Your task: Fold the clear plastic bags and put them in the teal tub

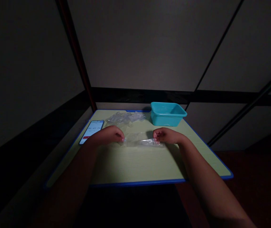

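A clear plastic bag (138, 140) is stretched between my two hands, low over the middle of the table. My left hand (113, 134) pinches its left end between thumb and fingers. At the other end my right hand (165, 135) pinches the bag near a shiny, silvery part; whether that is something inside or only glare is too unclear to tell. Behind my left hand lies a loose pile of clear plastic bags (123, 118).
A turquoise plastic basket (167, 119) stands at the back right of the pale table (140, 171), which has a blue edge. A phone (92, 130) with a lit timer screen lies at the left edge. Dark panelled walls rise behind.
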`<state>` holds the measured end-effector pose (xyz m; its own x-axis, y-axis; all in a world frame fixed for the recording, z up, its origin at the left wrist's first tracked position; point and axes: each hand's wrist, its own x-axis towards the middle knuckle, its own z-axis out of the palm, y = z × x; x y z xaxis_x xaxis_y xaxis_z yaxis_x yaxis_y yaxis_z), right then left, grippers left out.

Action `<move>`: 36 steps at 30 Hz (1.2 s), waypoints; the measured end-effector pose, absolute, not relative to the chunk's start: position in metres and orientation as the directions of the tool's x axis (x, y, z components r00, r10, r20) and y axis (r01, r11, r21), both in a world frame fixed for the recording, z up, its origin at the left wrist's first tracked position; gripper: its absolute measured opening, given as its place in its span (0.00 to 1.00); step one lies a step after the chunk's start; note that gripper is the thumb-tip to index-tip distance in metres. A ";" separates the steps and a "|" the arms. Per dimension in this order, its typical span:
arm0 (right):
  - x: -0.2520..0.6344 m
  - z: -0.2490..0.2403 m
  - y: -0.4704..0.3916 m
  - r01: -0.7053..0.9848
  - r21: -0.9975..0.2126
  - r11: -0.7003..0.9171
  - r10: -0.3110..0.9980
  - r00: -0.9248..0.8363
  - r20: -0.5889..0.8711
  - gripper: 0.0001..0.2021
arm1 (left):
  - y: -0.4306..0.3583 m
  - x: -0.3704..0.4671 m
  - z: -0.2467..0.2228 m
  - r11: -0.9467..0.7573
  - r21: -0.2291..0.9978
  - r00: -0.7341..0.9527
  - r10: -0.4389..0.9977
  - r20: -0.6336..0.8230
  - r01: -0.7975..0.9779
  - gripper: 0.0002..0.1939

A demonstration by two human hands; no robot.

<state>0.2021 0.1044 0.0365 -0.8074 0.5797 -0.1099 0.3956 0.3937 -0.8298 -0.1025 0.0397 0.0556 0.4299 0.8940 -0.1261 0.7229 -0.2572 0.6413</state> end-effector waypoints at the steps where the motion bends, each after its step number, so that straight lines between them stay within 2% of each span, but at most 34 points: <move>1: 0.201 0.037 0.104 0.393 -0.829 0.398 0.604 -0.792 -0.086 0.12 | 0.040 -0.102 0.055 -0.253 0.644 0.419 0.901 -0.116 0.722 0.09; 7: 0.197 0.030 0.106 0.368 -0.856 0.362 0.699 -0.715 -0.012 0.15 | 0.042 -0.098 0.054 -0.204 0.680 0.308 0.951 -0.034 0.704 0.14; 13: 0.199 0.026 0.110 0.444 -0.842 0.305 0.726 -0.681 -0.096 0.16 | 0.046 -0.095 0.047 -0.152 0.661 0.245 0.968 -0.050 0.735 0.11; 23: 0.203 0.024 0.117 0.574 -0.771 0.275 0.808 -0.573 -0.138 0.10 | 0.052 -0.096 0.038 -0.102 0.696 0.168 0.985 -0.027 0.710 0.11; 26: 0.203 0.020 0.122 0.610 -0.733 0.301 0.834 -0.541 -0.107 0.09 | 0.053 -0.095 0.036 -0.071 0.716 0.129 0.991 -0.027 0.695 0.10; 31: 0.201 0.015 0.124 0.645 -0.696 0.315 0.859 -0.506 -0.081 0.14 | 0.056 -0.094 0.029 -0.019 0.715 0.058 0.998 -0.031 0.699 0.09; 36: 0.200 0.017 0.124 0.696 -0.653 0.297 0.896 -0.441 -0.062 0.11 | 0.056 -0.095 0.028 -0.055 0.689 0.058 0.998 0.019 0.723 0.11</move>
